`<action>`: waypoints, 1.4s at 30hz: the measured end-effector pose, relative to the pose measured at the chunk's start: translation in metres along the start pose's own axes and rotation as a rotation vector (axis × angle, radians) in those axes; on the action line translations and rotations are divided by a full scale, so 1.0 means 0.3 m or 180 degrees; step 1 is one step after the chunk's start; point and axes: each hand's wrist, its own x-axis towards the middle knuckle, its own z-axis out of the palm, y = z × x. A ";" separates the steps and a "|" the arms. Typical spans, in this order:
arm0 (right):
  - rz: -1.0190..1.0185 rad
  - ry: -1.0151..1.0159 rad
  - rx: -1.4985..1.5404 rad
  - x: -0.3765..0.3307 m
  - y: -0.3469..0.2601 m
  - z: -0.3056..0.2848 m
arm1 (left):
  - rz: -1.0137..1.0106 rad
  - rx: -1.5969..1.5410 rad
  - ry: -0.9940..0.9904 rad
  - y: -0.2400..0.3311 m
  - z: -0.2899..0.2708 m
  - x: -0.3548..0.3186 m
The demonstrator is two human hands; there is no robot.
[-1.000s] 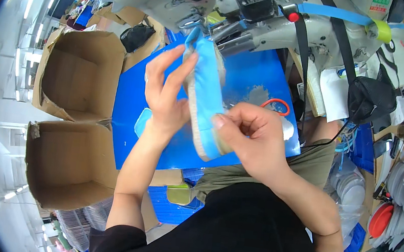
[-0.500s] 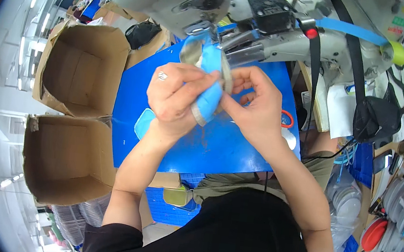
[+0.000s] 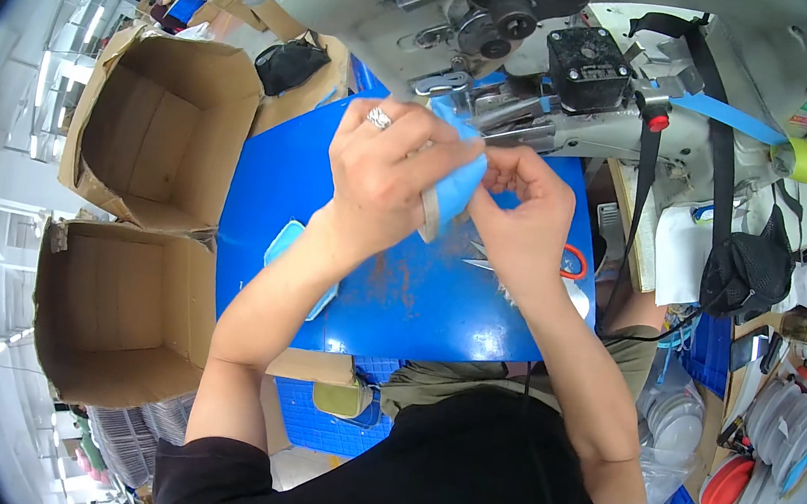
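Fingers of my left hand (image 3: pixel 389 165), which wears a ring, are closed on a light-blue fabric piece (image 3: pixel 455 190) with a beige edge. Its upper end reaches up to the presser foot area of a grey sewing machine (image 3: pixel 343 3). My right hand (image 3: pixel 529 212) pinches the same piece from the right, its fingertips partly hidden behind the cloth. Under my left forearm, another blue piece with a pale edge (image 3: pixel 284 239) lies on the blue table (image 3: pixel 397 302). Red-handled scissors (image 3: pixel 575 263) rest beside my right wrist, partly covered by it.
Two open cardboard boxes (image 3: pixel 161 137) (image 3: pixel 119 313) stand left of the table. Blue tape (image 3: pixel 727 117) runs from a yellow roll (image 3: pixel 794 159) along the machine. A black pouch (image 3: pixel 749 269) hangs at the right, above stacked white reels (image 3: pixel 785 425).
Both hands have shifted slightly right and up in the picture, along with the fabric piece. More of the scissors and of the blue piece under my left forearm shows.
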 end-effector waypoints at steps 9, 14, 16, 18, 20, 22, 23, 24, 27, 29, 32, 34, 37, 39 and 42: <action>-0.0310 0.0264 -0.0010 0.013 -0.017 0.021 | 0.0456 -0.0132 0.0384 -0.067 0.026 -0.041; -0.0830 0.0340 -0.0597 -0.015 0.018 0.020 | 0.0497 -0.0245 0.0358 -0.043 0.008 -0.048; -0.0855 0.0399 -0.0607 -0.023 0.037 0.024 | 0.0541 -0.0302 0.0194 -0.029 0.012 -0.042; -0.0817 0.0432 -0.0550 -0.028 0.049 0.030 | 0.0579 -0.0234 0.0178 -0.023 0.020 -0.045; -0.0714 0.0448 -0.0428 -0.029 0.053 0.033 | 0.0597 -0.0189 0.0140 -0.022 0.018 -0.046; -0.0584 0.0405 -0.0396 -0.030 0.060 0.028 | 0.0613 -0.0141 0.0131 -0.020 0.018 -0.041; -0.0518 0.0387 -0.0379 -0.026 0.062 0.024 | 0.0623 -0.0119 0.0124 -0.021 0.017 -0.037; -0.0453 0.0357 -0.0301 -0.024 0.061 0.023 | 0.0600 -0.0125 0.0121 -0.027 0.018 -0.037; -0.0199 0.0279 -0.0061 -0.012 0.045 0.018 | 0.0558 -0.0083 0.0097 -0.048 0.026 -0.023; 0.0045 0.0231 0.0110 0.001 0.028 0.011 | 0.0555 0.0035 0.0070 -0.060 0.026 -0.009; 0.0360 0.0088 0.0303 0.014 -0.012 0.000 | 0.0630 0.0083 0.0127 -0.067 0.026 -0.010; 0.0423 0.0109 0.0462 0.012 -0.023 -0.002 | 0.0701 0.0178 0.0193 -0.062 0.023 -0.016; 0.0318 0.0181 0.0489 0.001 -0.016 0.006 | 0.0489 0.0111 0.0284 -0.053 0.023 -0.036; 0.0059 0.0238 0.0249 -0.007 -0.007 0.003 | 0.0355 0.0019 0.0292 -0.059 0.017 -0.051; -0.0217 0.0254 -0.0020 -0.014 0.010 0.007 | 0.0428 0.0031 0.0247 -0.047 0.015 -0.059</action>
